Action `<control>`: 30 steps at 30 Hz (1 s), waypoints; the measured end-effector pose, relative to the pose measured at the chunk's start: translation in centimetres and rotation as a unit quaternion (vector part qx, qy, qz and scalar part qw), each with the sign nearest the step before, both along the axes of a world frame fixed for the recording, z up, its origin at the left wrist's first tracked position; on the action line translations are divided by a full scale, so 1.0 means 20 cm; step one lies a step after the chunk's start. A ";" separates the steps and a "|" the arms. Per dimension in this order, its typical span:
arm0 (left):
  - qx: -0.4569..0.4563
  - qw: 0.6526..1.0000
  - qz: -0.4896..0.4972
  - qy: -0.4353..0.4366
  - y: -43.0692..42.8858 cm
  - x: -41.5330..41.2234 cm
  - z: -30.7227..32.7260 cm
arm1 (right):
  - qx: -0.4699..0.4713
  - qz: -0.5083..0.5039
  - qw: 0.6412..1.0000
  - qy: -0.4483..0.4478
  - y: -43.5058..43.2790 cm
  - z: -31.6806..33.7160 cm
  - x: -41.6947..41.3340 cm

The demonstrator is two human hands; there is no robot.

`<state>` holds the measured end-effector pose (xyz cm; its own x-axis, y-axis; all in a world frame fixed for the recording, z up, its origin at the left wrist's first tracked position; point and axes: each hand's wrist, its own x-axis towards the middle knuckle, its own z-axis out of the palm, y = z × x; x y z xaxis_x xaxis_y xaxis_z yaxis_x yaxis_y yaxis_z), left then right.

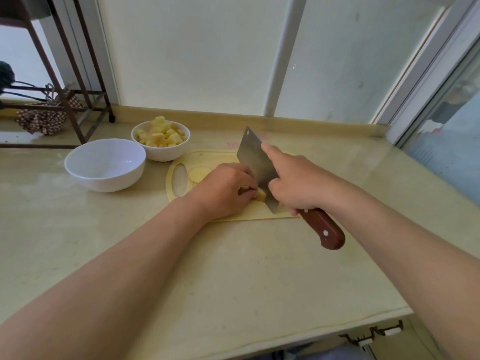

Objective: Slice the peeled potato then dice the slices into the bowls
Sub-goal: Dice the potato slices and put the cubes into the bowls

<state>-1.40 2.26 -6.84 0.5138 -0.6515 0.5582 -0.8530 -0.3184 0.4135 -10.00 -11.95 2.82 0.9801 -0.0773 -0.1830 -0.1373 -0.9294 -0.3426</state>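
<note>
My left hand (pixel 223 189) lies on the pale yellow cutting board (pixel 207 157), its fingers curled down and pinching the potato piece (pixel 261 195), which pokes out just past my fingertips, right against the flat of the cleaver (pixel 255 162). My right hand (pixel 298 183) grips the cleaver where the blade meets the reddish-brown wooden handle (pixel 324 231); my forefinger is stretched out along the top of the blade and the other fingers are wrapped round the handle. The blade stands nearly upright, its edge down on the board beside the potato piece and its far corner pointing away from me. Round potato slices (pixel 198 174) lie flat on the board to the left of my left hand, next to the board's oval handle hole. Beyond the board's far left corner stands a small white bowl (pixel 166 155) heaped with potato dice (pixel 161 135). A larger white bowl (pixel 104 178) sits just left of it, closer to me. All of this rests on the beige desk (pixel 233 268), which runs along a window. At the far left, a dark metal rack (pixel 78 100) stands with a patterned cloth (pixel 41 119) bunched under it.
</note>
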 end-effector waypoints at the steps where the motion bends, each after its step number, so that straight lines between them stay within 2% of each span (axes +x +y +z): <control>1: 0.002 1.000 0.002 0.001 0.00 0.00 0.00 | 0.005 0.000 1.000 0.001 -0.01 0.00 0.00; 5: 0.003 1.000 0.005 0.000 0.00 -0.01 0.01 | 0.028 -0.006 0.999 0.023 -0.06 0.03 -0.04; 9: 0.002 1.000 0.011 0.006 0.00 -0.01 0.00 | 0.104 -0.049 0.993 0.013 -0.17 0.10 -0.16; 14: 0.005 1.000 0.016 -0.001 0.00 -0.01 0.01 | 0.234 -0.164 0.954 -0.086 -0.39 0.06 -0.19; 18: 0.012 0.999 0.028 0.009 0.00 -0.01 0.01 | 0.267 -0.216 0.935 -0.083 -0.49 -0.11 -0.20; 22: 0.028 0.998 0.055 0.030 -0.01 -0.01 0.01 | 0.298 -0.216 0.927 -0.075 -0.53 -0.20 -0.20; 26: 0.092 0.992 0.064 0.060 -0.02 -0.02 0.01 | 0.312 -0.195 0.928 -0.061 -0.52 -0.26 -0.20; 30: 0.109 0.990 0.060 0.067 -0.01 -0.03 0.02 | 0.323 -0.190 0.924 -0.079 -0.51 -0.29 -0.18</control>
